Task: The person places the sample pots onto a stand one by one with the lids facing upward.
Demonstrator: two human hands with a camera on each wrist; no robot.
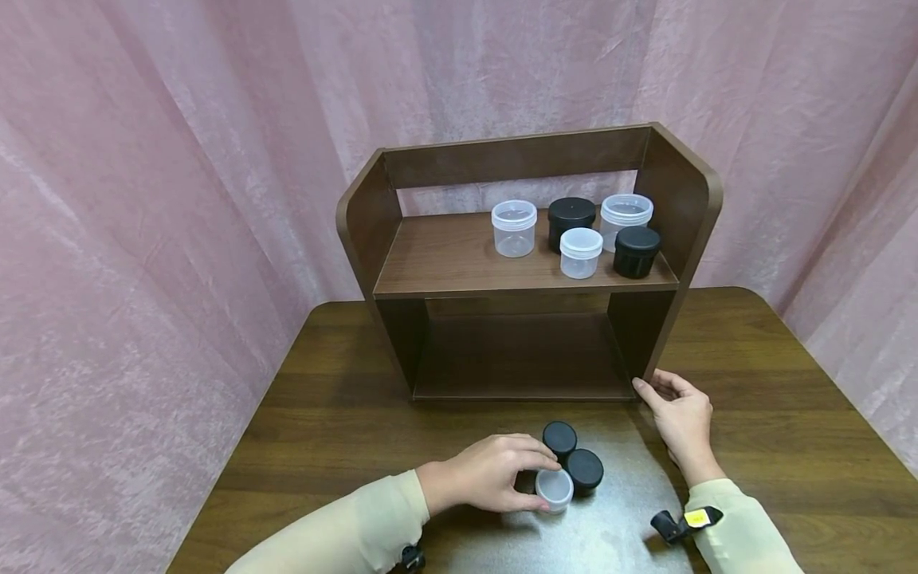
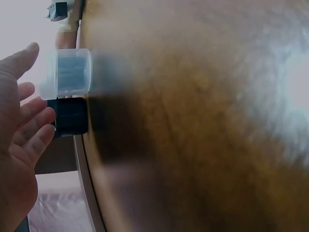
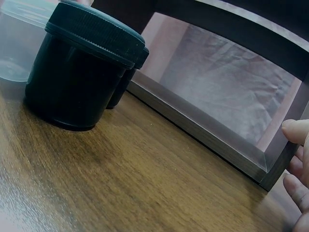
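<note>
My left hand (image 1: 495,472) reaches around a small clear jar with a whitish lid (image 1: 555,489) on the table, thumb and fingers spread on either side of it. In the left wrist view the thumb stands apart from the clear jar (image 2: 73,72), and the fingers are loosely bent near its lid. Two black lidded jars, one farther back (image 1: 559,437) and one to the right (image 1: 584,469), stand close against it. My right hand (image 1: 681,414) grips the lower front corner of the brown two-tier shelf (image 1: 527,291), thumb inside the right side panel, fingers outside.
On the upper tier stand a clear jar (image 1: 514,229), a smaller clear jar (image 1: 580,253), a larger clear jar (image 1: 626,215) and two black jars, the rear one (image 1: 570,219) and the front one (image 1: 634,253). A pink curtain (image 1: 215,159) hangs behind the wooden table (image 1: 308,446).
</note>
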